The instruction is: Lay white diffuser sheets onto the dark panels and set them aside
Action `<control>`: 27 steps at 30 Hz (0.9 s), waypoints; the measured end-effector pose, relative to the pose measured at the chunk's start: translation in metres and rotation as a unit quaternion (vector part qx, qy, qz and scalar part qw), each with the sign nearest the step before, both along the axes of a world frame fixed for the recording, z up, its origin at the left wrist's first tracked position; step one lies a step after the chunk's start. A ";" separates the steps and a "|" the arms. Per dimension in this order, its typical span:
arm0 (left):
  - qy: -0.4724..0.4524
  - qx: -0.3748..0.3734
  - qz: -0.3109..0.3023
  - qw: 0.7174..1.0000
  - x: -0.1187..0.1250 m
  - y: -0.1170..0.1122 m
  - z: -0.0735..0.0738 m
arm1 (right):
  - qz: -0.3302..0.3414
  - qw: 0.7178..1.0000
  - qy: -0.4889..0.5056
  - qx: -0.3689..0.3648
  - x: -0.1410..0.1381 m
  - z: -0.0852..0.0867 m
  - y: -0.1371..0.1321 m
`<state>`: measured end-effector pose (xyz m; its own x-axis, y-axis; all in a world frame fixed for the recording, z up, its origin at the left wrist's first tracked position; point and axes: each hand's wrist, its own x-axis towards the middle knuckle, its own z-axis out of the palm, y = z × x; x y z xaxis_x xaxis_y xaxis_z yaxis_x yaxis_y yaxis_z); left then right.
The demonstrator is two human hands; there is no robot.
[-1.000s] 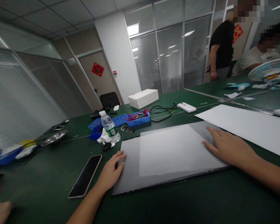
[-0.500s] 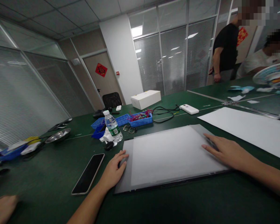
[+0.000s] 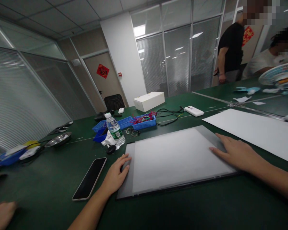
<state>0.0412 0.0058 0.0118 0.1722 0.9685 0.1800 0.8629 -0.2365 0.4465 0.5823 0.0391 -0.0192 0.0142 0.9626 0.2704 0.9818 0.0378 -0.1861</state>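
In front of me on the green table lies a flat, dark-edged rectangular panel [image 3: 127, 183]. A whitish sheet [image 3: 172, 159] covers most of its top, leaving grey strips at the left and right ends. My left hand [image 3: 116, 174] rests at the panel's left edge, thumb and fingers apart, fingertips touching the grey strip. Over the right end lies my right hand [image 3: 237, 153], its fingers stretched forward and its thumb out to the left. Part of the right edge is hidden under that hand.
A smartphone [image 3: 90, 179] lies left of my left hand. Beyond stand a water bottle [image 3: 115, 129], a blue tray [image 3: 144, 121] of coloured wires and a white box [image 3: 149, 101]. Large white paper [image 3: 256, 131] lies right. Another person's hand [image 3: 2, 214] is at lower left; two people are at far right.
My right hand has shifted slightly right and its fingers lie nearer the panel's edge. My left hand stays at the left edge. The view has moved a little.
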 end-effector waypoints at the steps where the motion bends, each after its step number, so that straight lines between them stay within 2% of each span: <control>1: -0.001 0.000 0.000 1.000 0.000 0.000 0.000 | -0.002 1.000 0.006 -0.012 -0.001 0.001 -0.001; 4: -0.005 0.000 0.004 1.000 0.000 0.000 0.000 | -0.001 0.999 0.014 -0.033 -0.005 0.005 -0.003; 11: -0.015 0.006 0.006 1.000 0.001 -0.001 0.001 | 0.045 0.999 0.022 0.000 -0.013 0.007 -0.005; 27: -0.021 0.006 0.005 1.000 0.002 -0.002 0.003 | 0.097 0.994 0.044 -0.014 -0.018 0.015 -0.009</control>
